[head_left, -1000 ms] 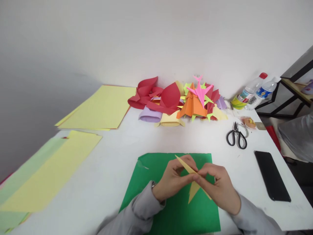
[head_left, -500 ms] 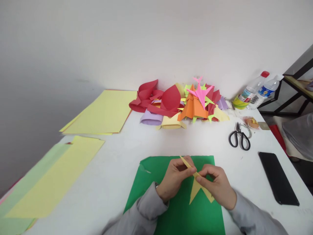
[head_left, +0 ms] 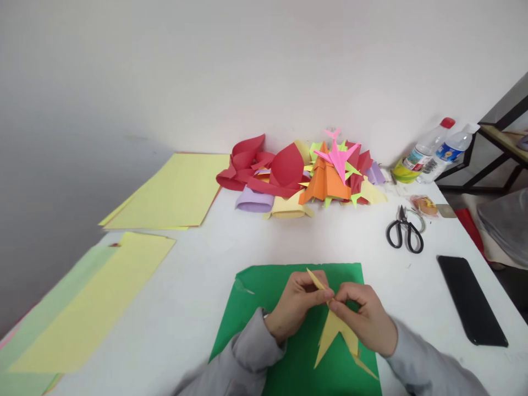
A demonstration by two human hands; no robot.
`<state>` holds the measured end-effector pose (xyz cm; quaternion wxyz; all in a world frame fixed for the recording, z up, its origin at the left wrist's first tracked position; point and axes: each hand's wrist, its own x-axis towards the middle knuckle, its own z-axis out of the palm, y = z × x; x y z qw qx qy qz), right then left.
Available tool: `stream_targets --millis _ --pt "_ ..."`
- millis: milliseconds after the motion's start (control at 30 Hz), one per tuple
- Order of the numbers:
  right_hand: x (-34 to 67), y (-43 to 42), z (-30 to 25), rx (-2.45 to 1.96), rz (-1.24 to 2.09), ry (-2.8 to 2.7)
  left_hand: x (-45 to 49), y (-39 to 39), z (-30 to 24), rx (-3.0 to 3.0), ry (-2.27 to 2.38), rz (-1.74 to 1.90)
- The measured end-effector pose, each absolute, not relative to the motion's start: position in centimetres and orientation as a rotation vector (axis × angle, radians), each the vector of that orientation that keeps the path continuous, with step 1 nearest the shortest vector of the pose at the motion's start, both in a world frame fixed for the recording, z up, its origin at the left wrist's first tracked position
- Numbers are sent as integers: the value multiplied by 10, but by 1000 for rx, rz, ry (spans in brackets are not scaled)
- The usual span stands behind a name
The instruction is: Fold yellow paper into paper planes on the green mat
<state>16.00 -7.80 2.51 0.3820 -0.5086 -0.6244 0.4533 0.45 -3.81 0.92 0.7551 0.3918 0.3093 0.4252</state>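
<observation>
The white surface carries everything in view, and the person sits at its near edge with both grey sleeves coming in from below. One green sheet lies flat directly in front of the person and serves as the work mat. To the left lie two groups of loose sheets: one yellow stack far back, and one yellow sheet nearer, overlapping a pale green sheet at the edge. Against the wall sits one pile of folded models in red, orange, pink, lilac and yellow; its items overlap too much to count. On the right there are two bottles, one black phone and one pair of scissors. Over the mat, the left hand and the right hand meet on one yellow fold. Each grip is a closed fingertip pinch on the narrow upper strip of the fold, the two pinch points touching or nearly so. The long axis of the fold runs diagonally, from its thin tip at upper left, just above the left hand, down to two pointed tails at lower right, below the right hand. The wide body hangs below the grip, nearer the right hand, just above the mat.
</observation>
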Motion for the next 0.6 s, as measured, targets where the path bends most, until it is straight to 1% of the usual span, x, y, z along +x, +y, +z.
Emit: stream_targets --millis 233,600 --pt "160 -81 24 -1262 1049 -1603 5 -36 11 741 706 1021" --pt "161 -82 27 -1197 945 -1651 1 -34 13 501 665 983"
